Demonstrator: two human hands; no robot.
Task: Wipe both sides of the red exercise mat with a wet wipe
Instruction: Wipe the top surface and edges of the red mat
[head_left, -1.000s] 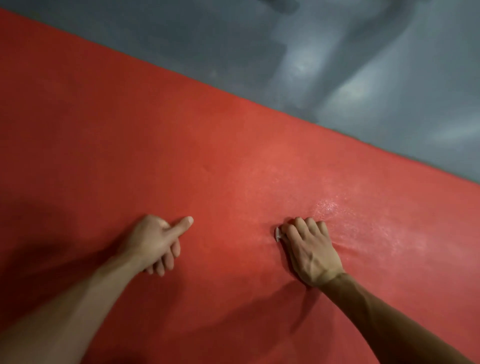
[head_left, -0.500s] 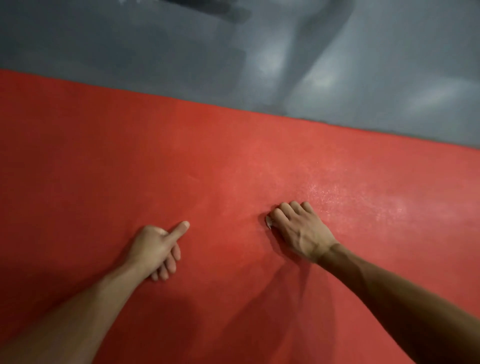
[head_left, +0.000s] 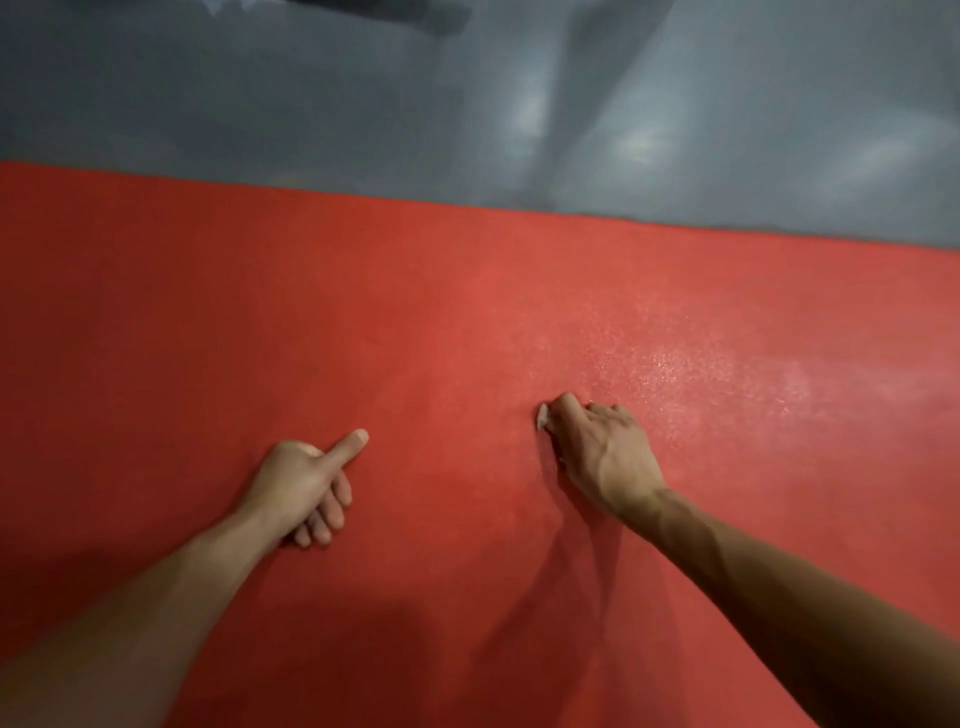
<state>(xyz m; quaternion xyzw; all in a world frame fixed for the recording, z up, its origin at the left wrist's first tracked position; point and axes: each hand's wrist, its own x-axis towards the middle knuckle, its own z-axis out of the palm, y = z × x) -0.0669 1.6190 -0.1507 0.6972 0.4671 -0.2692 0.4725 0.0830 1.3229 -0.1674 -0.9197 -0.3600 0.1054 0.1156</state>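
On the red mat (head_left: 208, 338), spread flat over grey floor (head_left: 311, 104): right hand (head_left: 602, 452) knuckles-up, fingers curled round a white wet wipe (head_left: 542, 417), pressed to the mat near its middle. Left of the wipe, left hand (head_left: 304, 488) resting there, fingers curled under, thumb out straight, holding nothing. Beyond the wipe, damp glistening patch (head_left: 675, 369).

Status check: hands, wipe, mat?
Right hand grips wet wipe, pressing it on red exercise mat. Left hand rests on mat, fingers curled, thumb out, holding nothing. Damp sheen right of the wipe. Nothing in the way.
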